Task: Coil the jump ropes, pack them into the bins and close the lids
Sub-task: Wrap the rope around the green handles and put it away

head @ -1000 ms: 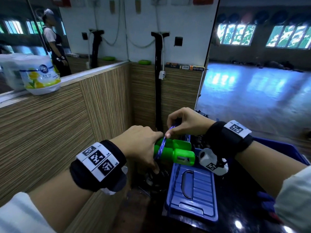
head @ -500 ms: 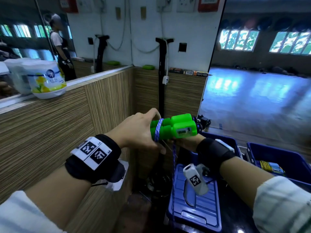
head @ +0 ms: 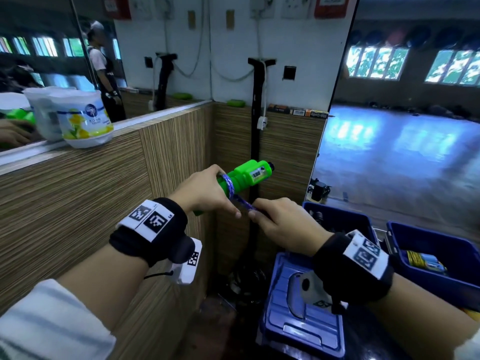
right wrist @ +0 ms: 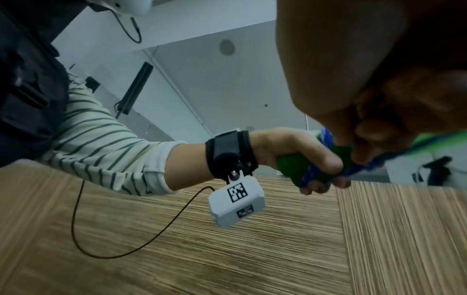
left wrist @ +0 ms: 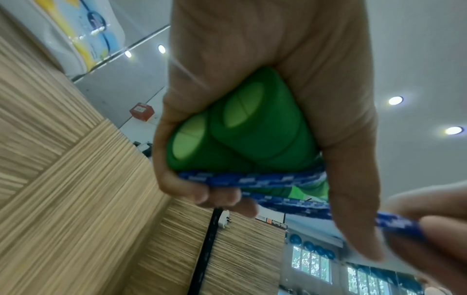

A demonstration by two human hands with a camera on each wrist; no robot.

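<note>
1. Left hand (head: 205, 193) clamped round paired green handles (head: 246, 175), raised before the wood panel.
2. Blue cord (head: 233, 193) looped round them; soft, likely slack-prone, best kept taut.
3. Right hand (head: 280, 224) pinching cord just right.
4. Bins (head: 363, 224) lower right.

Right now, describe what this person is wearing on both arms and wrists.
Both forearms end in pushed-up cream sleeves with thin green stripes. The left hand and right hand are bare. Each wrist has a black fabric wristband with white square-code marker patches, and below it a white box-shaped camera unit, also coded. A thin black cable trails from the left unit.
</note>
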